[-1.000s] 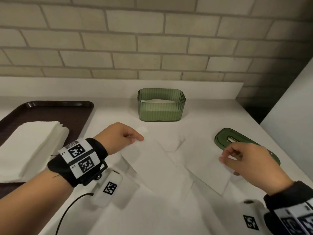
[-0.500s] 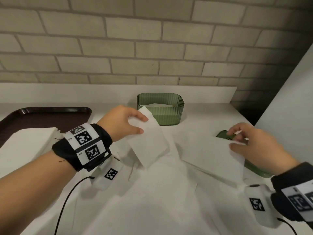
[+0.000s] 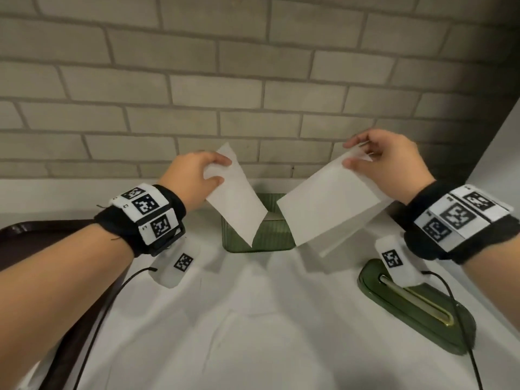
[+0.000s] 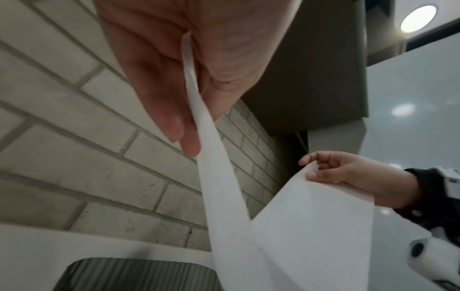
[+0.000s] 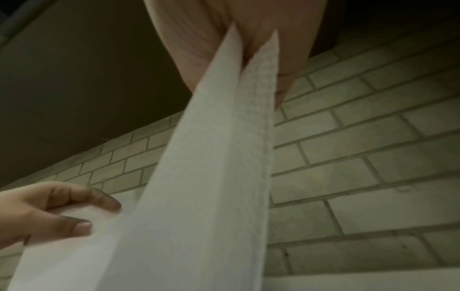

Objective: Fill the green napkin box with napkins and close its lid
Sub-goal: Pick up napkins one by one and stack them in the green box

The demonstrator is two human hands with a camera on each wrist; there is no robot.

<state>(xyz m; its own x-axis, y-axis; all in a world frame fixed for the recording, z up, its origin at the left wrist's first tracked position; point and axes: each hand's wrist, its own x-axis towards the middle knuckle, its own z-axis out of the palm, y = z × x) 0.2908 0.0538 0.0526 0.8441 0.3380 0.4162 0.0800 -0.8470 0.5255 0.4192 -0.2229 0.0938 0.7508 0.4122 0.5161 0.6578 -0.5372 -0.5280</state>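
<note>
While raised above the green box (image 3: 259, 235), both hands (fingers pinching a napkin (image 3: 329, 204)) level, apart.

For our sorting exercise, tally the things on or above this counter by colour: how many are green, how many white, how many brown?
Green: 2, the napkin box and its lid.
White: 2, the napkin in the left hand and the napkin in the right hand.
Brown: 1, the tray.
Total: 5.
</note>
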